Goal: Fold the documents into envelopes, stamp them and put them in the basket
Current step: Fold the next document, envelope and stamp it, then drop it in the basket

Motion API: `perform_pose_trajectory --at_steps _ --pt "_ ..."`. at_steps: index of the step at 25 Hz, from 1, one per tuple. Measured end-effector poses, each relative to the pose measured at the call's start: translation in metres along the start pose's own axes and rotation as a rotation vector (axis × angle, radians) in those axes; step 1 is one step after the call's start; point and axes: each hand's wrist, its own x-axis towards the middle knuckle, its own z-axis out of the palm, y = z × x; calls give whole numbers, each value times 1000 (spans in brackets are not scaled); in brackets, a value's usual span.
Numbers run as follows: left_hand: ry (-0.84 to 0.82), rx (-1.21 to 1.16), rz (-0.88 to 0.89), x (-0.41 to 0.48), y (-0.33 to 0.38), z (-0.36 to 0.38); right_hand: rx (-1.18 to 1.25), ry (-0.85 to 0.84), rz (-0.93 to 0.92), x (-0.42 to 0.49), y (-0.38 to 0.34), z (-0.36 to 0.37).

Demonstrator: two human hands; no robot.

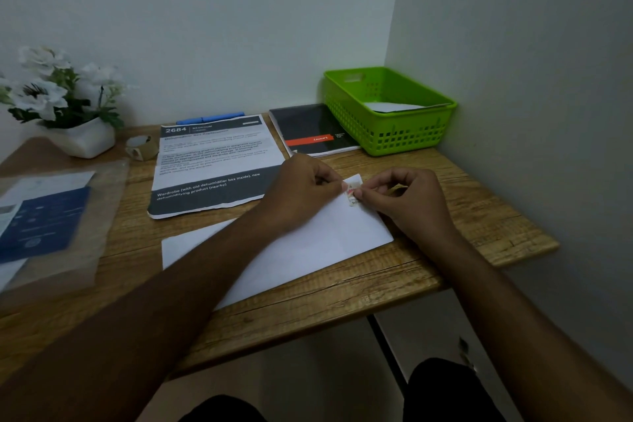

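Note:
A white envelope lies slanted on the wooden desk in front of me. At its far right corner sits a small stamp with red print. My left hand and my right hand meet over that corner, and fingertips of both pinch the stamp against the envelope. A printed document with black bands lies behind the envelope. The green plastic basket stands at the back right corner with a white envelope inside.
A black booklet with a red band lies left of the basket. A blue pen lies behind the document, a tape roll beside it. White flowers in a pot stand back left. A clear sleeve with blue papers lies at left.

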Motion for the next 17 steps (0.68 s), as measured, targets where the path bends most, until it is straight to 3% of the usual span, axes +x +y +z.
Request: perform_pose_trajectory --at_steps 4,17 --pt "5 12 14 0 0 0 2 14 8 1 0 0" --pt "14 100 67 0 1 -2 222 -233 13 -3 -6 -1"
